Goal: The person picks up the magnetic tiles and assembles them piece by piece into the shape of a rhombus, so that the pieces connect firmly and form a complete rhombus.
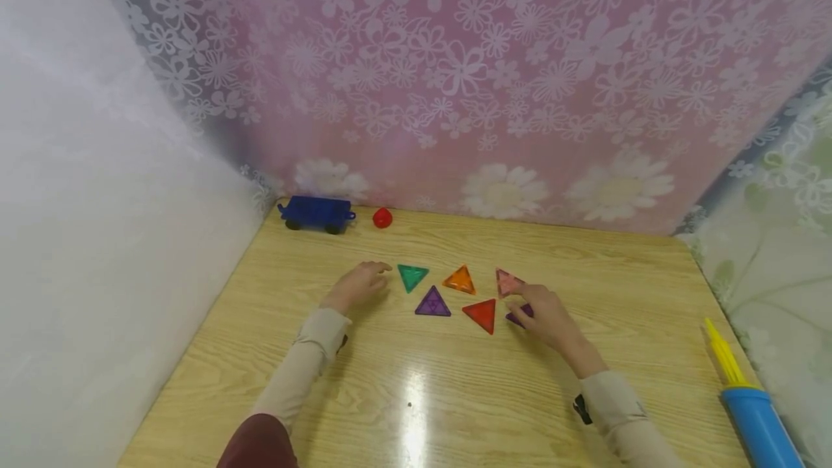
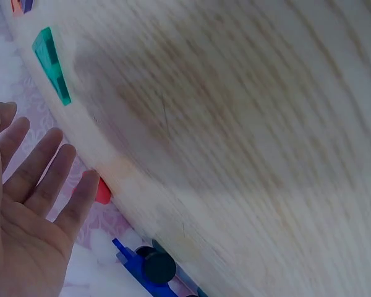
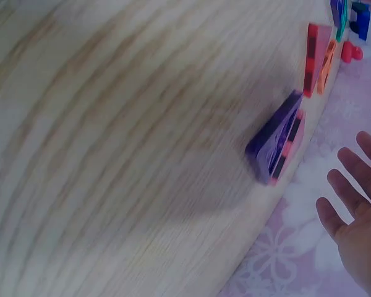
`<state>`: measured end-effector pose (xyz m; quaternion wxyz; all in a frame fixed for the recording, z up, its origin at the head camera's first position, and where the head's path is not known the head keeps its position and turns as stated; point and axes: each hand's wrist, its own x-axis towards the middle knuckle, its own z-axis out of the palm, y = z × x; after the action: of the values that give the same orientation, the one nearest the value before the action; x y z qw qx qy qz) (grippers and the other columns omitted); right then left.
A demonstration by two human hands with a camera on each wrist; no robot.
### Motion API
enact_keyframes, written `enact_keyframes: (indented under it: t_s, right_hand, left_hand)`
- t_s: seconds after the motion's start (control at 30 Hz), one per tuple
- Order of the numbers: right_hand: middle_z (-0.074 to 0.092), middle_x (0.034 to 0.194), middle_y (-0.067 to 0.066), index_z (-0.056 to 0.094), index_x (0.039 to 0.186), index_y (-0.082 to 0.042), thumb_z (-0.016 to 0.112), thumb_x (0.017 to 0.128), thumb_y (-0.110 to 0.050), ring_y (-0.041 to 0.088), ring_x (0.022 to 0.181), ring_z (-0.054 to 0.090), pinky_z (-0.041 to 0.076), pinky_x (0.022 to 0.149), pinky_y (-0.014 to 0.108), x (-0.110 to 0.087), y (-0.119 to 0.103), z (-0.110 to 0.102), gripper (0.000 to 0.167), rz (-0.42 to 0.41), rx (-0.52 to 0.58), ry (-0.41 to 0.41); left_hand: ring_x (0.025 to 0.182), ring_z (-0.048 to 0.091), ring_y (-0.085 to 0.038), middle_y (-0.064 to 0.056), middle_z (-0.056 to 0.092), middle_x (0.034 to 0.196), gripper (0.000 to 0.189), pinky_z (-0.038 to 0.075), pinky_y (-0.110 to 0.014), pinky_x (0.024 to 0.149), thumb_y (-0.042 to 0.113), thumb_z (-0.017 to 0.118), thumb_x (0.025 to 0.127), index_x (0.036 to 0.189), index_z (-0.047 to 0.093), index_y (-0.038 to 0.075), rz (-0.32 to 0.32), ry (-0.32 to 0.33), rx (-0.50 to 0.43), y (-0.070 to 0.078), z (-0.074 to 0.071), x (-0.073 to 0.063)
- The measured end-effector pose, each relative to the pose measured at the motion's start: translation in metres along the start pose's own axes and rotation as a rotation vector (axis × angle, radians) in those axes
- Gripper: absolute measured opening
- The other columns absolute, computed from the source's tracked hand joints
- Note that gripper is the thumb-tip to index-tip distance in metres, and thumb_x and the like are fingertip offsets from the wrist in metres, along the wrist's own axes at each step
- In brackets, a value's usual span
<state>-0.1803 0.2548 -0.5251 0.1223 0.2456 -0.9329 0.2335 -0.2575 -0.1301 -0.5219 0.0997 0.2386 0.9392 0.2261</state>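
Note:
Several translucent triangular tiles lie in two rows. At the back are a green tile (image 1: pixel 412 277), an orange tile (image 1: pixel 461 280) and a pink tile (image 1: pixel 508 282). In front lie a purple tile (image 1: pixel 432 302), a red tile (image 1: pixel 482 315) and a second purple tile (image 3: pixel 275 139). My right hand (image 1: pixel 547 318) is over the pink and second purple tiles, partly covering both in the head view; contact is unclear. The right wrist view shows its fingers (image 3: pixel 352 195) spread and relaxed. Left of the green tile, my left hand (image 1: pixel 357 286) has loosely extended fingers and holds nothing.
A blue toy wagon (image 1: pixel 316 213) stands at the back left corner, with a small red piece (image 1: pixel 382 218) beside it. Along the right edge lies a blue and yellow pump (image 1: pixel 757 417). Flowered curtain (image 1: pixel 455 92) and pale walls enclose the wooden table (image 1: pixel 468 396).

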Motion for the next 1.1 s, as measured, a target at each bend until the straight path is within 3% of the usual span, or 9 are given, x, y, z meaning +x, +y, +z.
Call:
enact_keyframes:
  t_s: [0.17, 0.33, 0.53, 0.77, 1.1]
  right_hand:
    - [0.068, 0.098, 0.016, 0.066, 0.104, 0.003, 0.070, 0.084, -0.010, 0.036, 0.093, 0.061, 0.048, 0.084, 0.055, 0.004, -0.005, 0.007, 0.023, -0.055, 0.028, 0.016]
    - [0.068, 0.103, 0.014, 0.066, 0.106, 0.002, 0.068, 0.087, -0.014, 0.034, 0.098, 0.062, 0.046, 0.090, 0.056, 0.008, -0.012, 0.010, 0.025, -0.053, 0.033, -0.047]
    - [0.067, 0.106, 0.015, 0.065, 0.107, 0.000, 0.068, 0.087, -0.016, 0.034, 0.100, 0.061, 0.048, 0.088, 0.052, 0.012, -0.020, 0.014, 0.026, -0.108, 0.019, -0.099]
    - [0.062, 0.120, 0.020, 0.064, 0.116, 0.000, 0.062, 0.092, -0.022, 0.038, 0.114, 0.055, 0.041, 0.098, 0.057, 0.016, -0.035, 0.019, 0.032, -0.070, 0.003, -0.239]
    - [0.060, 0.125, 0.014, 0.063, 0.122, -0.004, 0.062, 0.091, -0.028, 0.037, 0.119, 0.050, 0.037, 0.100, 0.059, 0.022, -0.049, 0.027, 0.038, -0.114, -0.003, -0.276]
  left_hand:
    - [0.122, 0.051, -0.032, -0.015, 0.059, 0.127, 0.034, 0.037, -0.043, 0.107, 0.014, 0.052, 0.096, 0.128, 0.057, 0.002, 0.038, 0.019, -0.007, 0.002, 0.005, -0.002]
    - [0.120, 0.053, -0.032, -0.015, 0.060, 0.125, 0.035, 0.040, -0.043, 0.105, 0.014, 0.056, 0.095, 0.127, 0.058, 0.001, 0.064, -0.003, -0.020, 0.007, 0.008, -0.003]
    - [0.120, 0.053, -0.030, -0.013, 0.060, 0.125, 0.037, 0.040, -0.042, 0.105, 0.019, 0.058, 0.095, 0.127, 0.058, 0.002, 0.094, -0.020, 0.013, 0.007, 0.016, -0.001]
    - [0.121, 0.051, -0.030, -0.012, 0.060, 0.126, 0.036, 0.039, -0.042, 0.106, 0.019, 0.058, 0.095, 0.128, 0.058, 0.003, 0.123, -0.023, 0.002, 0.013, 0.022, -0.003]
    - [0.126, 0.046, -0.034, -0.013, 0.055, 0.133, 0.041, 0.037, -0.046, 0.107, 0.024, 0.055, 0.097, 0.133, 0.054, 0.005, 0.128, -0.043, 0.046, 0.016, 0.026, -0.004]
